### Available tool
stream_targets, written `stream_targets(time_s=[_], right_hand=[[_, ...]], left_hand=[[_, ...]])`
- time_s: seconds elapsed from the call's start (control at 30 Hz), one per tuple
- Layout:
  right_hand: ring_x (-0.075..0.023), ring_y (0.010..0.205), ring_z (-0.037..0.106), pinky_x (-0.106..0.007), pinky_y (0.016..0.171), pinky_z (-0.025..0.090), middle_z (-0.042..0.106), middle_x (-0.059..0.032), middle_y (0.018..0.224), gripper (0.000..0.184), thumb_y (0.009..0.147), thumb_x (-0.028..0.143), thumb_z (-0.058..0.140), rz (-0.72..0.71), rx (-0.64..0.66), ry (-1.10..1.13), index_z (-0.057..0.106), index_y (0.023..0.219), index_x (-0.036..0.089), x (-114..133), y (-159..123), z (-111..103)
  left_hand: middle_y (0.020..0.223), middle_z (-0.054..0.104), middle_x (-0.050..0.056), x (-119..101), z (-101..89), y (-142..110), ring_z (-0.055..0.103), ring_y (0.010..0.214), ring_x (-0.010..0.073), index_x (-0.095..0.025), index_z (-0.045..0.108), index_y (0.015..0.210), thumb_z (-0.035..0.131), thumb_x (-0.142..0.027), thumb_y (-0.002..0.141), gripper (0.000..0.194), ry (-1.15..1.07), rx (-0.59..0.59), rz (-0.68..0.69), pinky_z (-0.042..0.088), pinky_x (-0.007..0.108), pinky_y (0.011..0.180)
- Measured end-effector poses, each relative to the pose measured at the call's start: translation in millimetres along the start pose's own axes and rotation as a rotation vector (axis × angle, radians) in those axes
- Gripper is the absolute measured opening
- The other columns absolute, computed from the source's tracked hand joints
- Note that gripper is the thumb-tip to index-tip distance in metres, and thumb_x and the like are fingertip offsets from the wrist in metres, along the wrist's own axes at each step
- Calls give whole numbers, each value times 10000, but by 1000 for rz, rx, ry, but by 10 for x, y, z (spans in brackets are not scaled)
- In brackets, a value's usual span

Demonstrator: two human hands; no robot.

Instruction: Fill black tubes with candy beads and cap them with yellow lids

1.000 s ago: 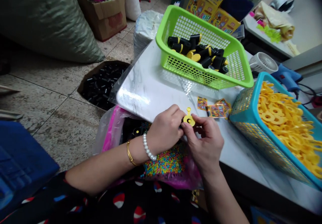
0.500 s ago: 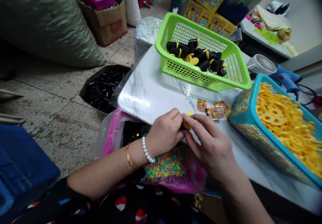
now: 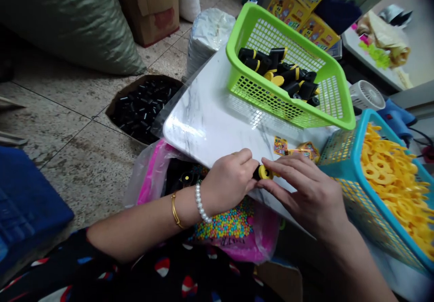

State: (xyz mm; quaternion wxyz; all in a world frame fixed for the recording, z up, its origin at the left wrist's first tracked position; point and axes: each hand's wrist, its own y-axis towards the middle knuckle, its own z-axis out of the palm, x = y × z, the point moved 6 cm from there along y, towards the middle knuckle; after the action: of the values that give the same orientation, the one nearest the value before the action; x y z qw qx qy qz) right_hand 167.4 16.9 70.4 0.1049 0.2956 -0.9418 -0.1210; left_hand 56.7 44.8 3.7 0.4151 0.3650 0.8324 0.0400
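Note:
My left hand (image 3: pixel 233 175) is closed around a small black tube, held just over the table's front edge. The tube's yellow ring-shaped end (image 3: pixel 265 172), dark in the middle, faces my right hand (image 3: pixel 305 186). The right thumb and fingertips come together at that end, with a small yellow piece (image 3: pixel 276 174) showing between them. Below my hands, a pink container (image 3: pixel 261 247) lined with clear plastic holds many tiny coloured balls (image 3: pixel 225 224). Black pieces lie at its left side, one with a yellow dot (image 3: pixel 186 178). Printed cards (image 3: pixel 280 145) lie just beyond my right fingers.
A green basket (image 3: pixel 291 116) of black-and-yellow tubes stands on the white table (image 3: pixel 206 116). At right is a blue basket (image 3: pixel 359 175) of yellow ring parts, with a fan (image 3: pixel 367 95) and a blue heat gun (image 3: pixel 396 116) behind. Black tubes (image 3: pixel 142 110) fill a floor container.
My view has shifted slightly. My right hand has moved a little right, and the tube's yellow end now shows more. The small yellow disc on the table is no longer visible.

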Motion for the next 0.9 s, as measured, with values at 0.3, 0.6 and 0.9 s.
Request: stream_targets(time_s=[0.3, 0.6, 0.9], right_hand=[[-234, 802, 599, -398, 795, 491, 644, -82, 772, 214, 853, 313, 671, 103, 60, -93, 637, 941, 120, 71, 51, 62], [-205, 865, 626, -420, 945, 473, 684, -76, 898, 256, 859, 234, 664, 108, 49, 18, 618, 1089, 132, 67, 38, 36], [-173, 762, 661, -454, 1037, 435, 717, -57, 874, 242, 905, 284, 603, 240, 41, -122, 611, 1107, 150, 167, -11, 103]], left_hand=[[845, 562, 64, -27, -37, 17, 533, 736, 166, -120, 587, 850, 473, -236, 944, 188, -7, 17, 0, 496, 293, 678], [821, 566, 66, -61, -74, -1, 535, 719, 173, -113, 582, 852, 456, -299, 966, 253, 51, -61, 6, 488, 291, 632], [824, 557, 69, -41, -51, -5, 551, 745, 186, -122, 572, 854, 460, -206, 919, 155, 52, -72, 2, 528, 315, 664]])
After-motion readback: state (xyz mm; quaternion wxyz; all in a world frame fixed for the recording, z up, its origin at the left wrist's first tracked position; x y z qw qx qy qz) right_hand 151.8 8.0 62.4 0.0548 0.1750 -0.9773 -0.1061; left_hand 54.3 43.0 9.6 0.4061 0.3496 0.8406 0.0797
